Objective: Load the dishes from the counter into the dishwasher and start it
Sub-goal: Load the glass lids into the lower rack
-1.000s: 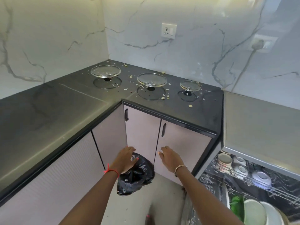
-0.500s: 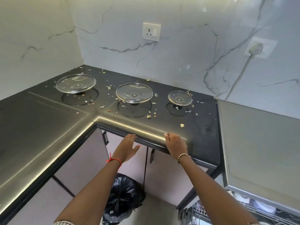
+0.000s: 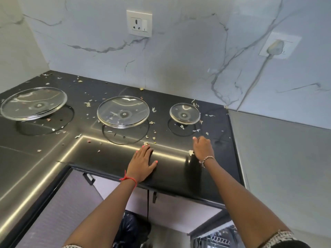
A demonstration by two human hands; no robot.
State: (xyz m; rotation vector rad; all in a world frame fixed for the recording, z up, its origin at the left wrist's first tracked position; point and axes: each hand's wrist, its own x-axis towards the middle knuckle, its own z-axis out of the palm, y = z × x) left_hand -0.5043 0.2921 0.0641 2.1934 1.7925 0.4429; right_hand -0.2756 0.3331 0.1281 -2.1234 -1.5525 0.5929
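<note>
The left hand (image 3: 143,163) lies flat at centre frame on the black counter (image 3: 44,154), fingers straight, with the fingertips touching a food scrap (image 3: 146,143). The right hand (image 3: 203,147) rests to its right with the fingers curled under, and I cannot tell whether they hold anything. Beyond the hands, among scattered scraps, sit a large glass lid (image 3: 34,102), a medium glass lid (image 3: 123,111) and a small glass lid (image 3: 184,113). The dishwasher rack (image 3: 218,239) peeks in at lower right.

The room is bright. Soft light falls on the white wall (image 3: 179,59) and makes it look pale and a bit blue. The black counter (image 3: 44,158) shines like a mirror. A long bright line of light runs across it and bends at the corner. The middle lid (image 3: 123,111) shows as a dark ring on the counter below it. The right hand (image 3: 203,147) is a little blurry. The plug (image 3: 274,48) is fuzzy. Straight lines bend near the edges. Under the counter it is dim.
</note>
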